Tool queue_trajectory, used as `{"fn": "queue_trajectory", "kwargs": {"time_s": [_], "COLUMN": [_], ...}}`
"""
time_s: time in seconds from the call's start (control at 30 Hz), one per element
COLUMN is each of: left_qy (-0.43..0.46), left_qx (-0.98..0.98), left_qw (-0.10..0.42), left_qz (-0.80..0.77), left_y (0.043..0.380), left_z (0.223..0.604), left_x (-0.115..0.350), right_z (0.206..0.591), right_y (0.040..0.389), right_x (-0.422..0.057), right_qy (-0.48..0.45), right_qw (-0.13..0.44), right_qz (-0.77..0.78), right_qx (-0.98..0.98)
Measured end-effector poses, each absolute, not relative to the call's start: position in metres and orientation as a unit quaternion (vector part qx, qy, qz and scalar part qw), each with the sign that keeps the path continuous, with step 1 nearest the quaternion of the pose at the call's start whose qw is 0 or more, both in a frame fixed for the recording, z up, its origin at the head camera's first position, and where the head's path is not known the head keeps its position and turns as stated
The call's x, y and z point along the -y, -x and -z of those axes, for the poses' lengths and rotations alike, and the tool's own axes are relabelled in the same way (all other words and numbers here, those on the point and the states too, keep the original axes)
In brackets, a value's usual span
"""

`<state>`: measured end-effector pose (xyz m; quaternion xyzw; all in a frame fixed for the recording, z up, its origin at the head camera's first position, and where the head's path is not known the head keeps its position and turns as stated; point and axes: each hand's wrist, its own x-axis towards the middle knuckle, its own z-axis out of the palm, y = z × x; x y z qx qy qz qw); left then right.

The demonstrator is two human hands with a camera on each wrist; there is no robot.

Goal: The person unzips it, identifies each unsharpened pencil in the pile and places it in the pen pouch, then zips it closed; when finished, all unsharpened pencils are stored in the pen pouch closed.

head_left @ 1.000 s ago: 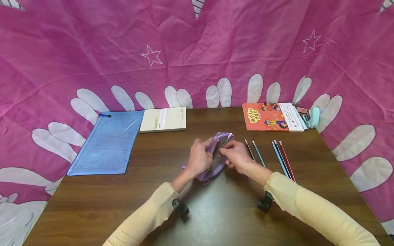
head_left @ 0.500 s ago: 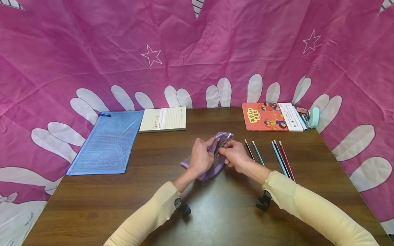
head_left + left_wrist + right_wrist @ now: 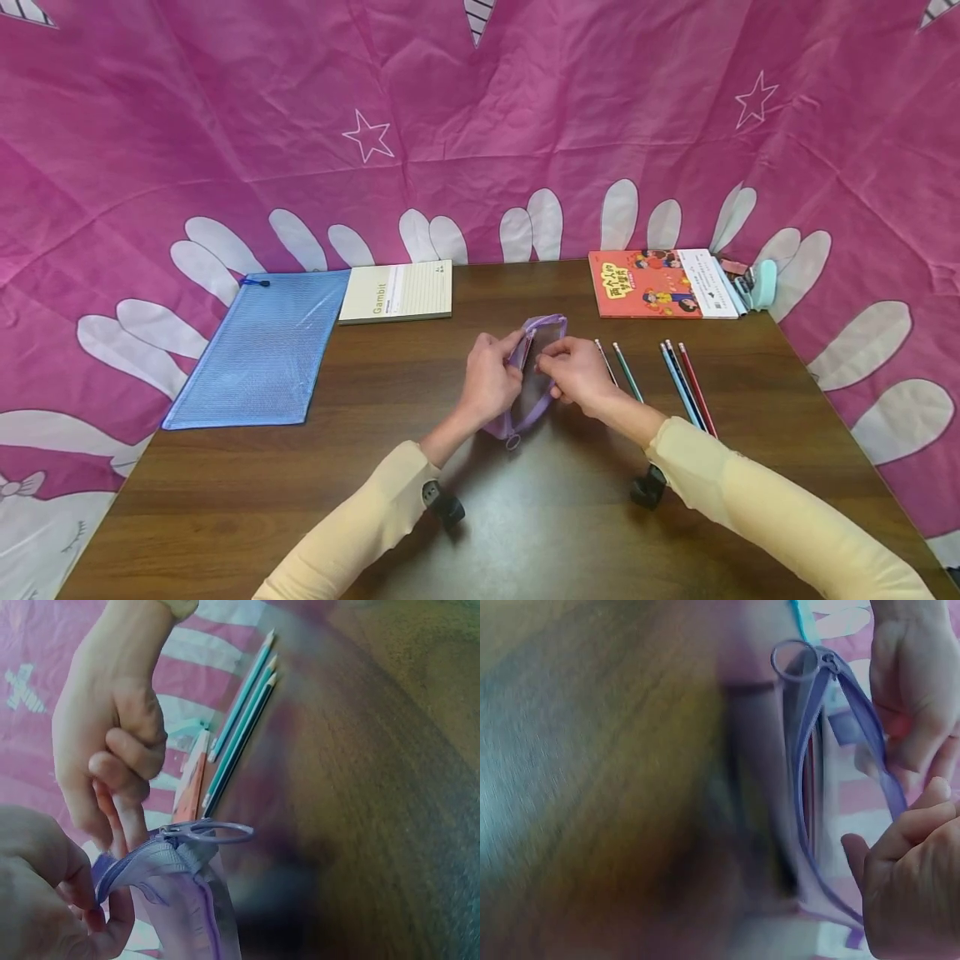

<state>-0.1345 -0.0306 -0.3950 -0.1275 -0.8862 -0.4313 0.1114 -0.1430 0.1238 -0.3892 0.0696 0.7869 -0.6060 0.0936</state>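
My left hand (image 3: pixel 491 379) pinches one edge of a purple mesh zip pencil pouch (image 3: pixel 536 408), whose mouth stands open. At the opposite side of the mouth is my right hand (image 3: pixel 577 371), its fingertips over the opening. In the right wrist view its thumb and forefinger are apart, with nothing visible between them. A dark red pencil (image 3: pixel 527 352) shows inside the pouch. The ring-shaped zip pull (image 3: pixel 793 660) hangs at the pouch's near end. Just right of my right hand lie a black pencil (image 3: pixel 606 363) and a green pencil (image 3: pixel 627 371), partly hidden by the forearm.
Farther right lie light blue, dark and red pencils (image 3: pixel 697 387). At the back are a blue mesh zip folder (image 3: pixel 262 350), a cream notebook (image 3: pixel 397 292), a red picture-covered book (image 3: pixel 648 286) and a mint-coloured item (image 3: pixel 765 286). A pink cloth (image 3: pixel 480 150) hangs behind the table.
The grey pencil that my right hand held in the pouch's mouth is now out of sight. The pouch has shifted slightly, and its near end with the zip ring shows more.
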Motion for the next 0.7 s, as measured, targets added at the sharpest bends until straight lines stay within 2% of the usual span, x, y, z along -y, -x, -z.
{"fn": "queue_trajectory", "kwargs": {"time_s": [0.2,0.4,0.7], "left_qy": [0.136,0.149,0.171], "left_qx": [0.885,0.886,0.885], "left_qw": [0.137,0.131,0.117], "left_qz": [0.424,0.420,0.417], "left_y": [0.138,0.140,0.135], "left_z": [0.392,0.393,0.394], "left_x": [0.038,0.040,0.043], "right_z": [0.368,0.351,0.361], "right_y": [0.145,0.157,0.165], "right_x": [-0.153,-0.213,-0.296], "right_qy": [-0.042,-0.017,0.008], "right_qw": [0.099,0.125,0.174], "right_qz": [0.616,0.561,0.414], "right_qx": [-0.780,-0.818,-0.893]}}
